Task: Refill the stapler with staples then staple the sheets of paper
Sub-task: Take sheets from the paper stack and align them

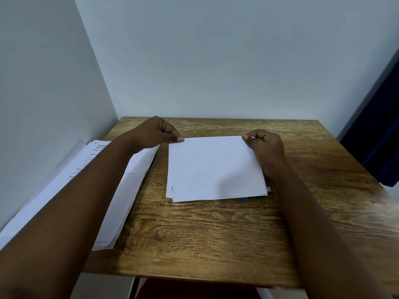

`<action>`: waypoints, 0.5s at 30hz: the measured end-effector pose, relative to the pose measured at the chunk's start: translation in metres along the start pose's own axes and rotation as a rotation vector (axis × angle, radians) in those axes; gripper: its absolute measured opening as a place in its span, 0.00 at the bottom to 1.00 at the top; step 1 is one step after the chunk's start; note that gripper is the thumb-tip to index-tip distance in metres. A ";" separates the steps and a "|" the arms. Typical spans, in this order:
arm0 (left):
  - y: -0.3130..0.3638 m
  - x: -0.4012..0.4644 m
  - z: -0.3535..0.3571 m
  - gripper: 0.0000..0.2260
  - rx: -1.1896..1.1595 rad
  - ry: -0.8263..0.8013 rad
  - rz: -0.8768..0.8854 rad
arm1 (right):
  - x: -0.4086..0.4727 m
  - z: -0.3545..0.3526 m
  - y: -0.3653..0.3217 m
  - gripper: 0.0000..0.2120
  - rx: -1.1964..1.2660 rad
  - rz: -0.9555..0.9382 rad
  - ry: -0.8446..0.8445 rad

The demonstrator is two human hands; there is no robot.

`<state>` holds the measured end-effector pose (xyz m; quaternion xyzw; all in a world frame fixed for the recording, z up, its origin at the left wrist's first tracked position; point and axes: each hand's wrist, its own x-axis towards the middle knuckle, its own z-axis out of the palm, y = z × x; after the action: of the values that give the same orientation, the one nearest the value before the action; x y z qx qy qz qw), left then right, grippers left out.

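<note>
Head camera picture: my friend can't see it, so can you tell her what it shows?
Two hands hold the far corners of a small stack of white sheets on a wooden table: the left hand pinches the far left corner, the right hand the far right. A thicker pile of printed papers lies at the left, and something blue peeks out underneath the sheets.

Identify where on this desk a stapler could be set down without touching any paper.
Bare wood lies between the sheets and the desk's near edge, and right of the right hand. The left side is crowded: a printed stack sits under the left hand and arm.
</note>
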<state>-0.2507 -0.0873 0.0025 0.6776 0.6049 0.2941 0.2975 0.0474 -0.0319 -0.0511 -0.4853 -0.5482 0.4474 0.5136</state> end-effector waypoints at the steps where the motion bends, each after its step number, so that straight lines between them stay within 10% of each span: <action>1: -0.002 0.000 0.002 0.04 0.009 0.030 0.003 | 0.001 0.000 0.000 0.05 0.003 0.006 0.000; 15: -0.001 0.004 0.020 0.02 -0.012 0.358 0.123 | 0.002 -0.008 -0.002 0.08 0.047 0.024 0.050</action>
<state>-0.2354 -0.0841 -0.0110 0.6486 0.6037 0.4311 0.1705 0.0557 -0.0299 -0.0483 -0.4905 -0.5187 0.4541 0.5331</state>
